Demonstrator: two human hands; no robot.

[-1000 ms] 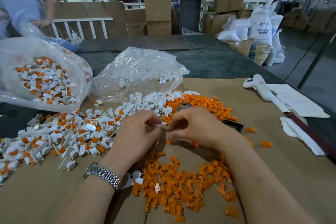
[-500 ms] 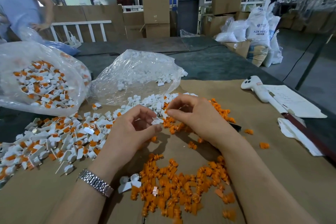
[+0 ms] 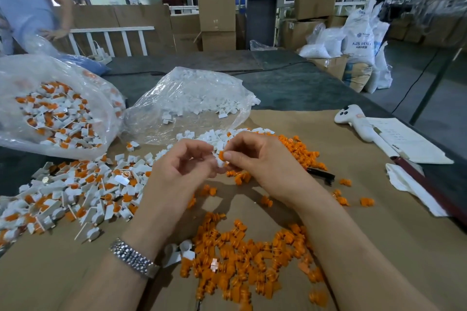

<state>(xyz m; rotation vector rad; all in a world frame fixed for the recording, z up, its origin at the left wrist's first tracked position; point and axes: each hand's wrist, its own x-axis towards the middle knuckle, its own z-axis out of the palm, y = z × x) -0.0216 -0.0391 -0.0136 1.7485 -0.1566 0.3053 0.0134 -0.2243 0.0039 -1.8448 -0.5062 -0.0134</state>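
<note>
Layout as I read it from the remote feed:

- **Centre:** my left hand and right hand meet above the brown cardboard sheet. The left pinches a small white plastic cap, the right a single orange plug against it.
- **Near and right:** a loose heap of orange plastic plugs lies nearest me, and a second plug heap lies behind the right hand.
- **Left:** a spread of assembled white-and-orange caps. Behind it is a clear plastic bag of assembled caps.
- **Behind the hands:** a clear plastic bag of white caps.
- **Far right:** a white handheld controller beside a paper sheet.
</note>
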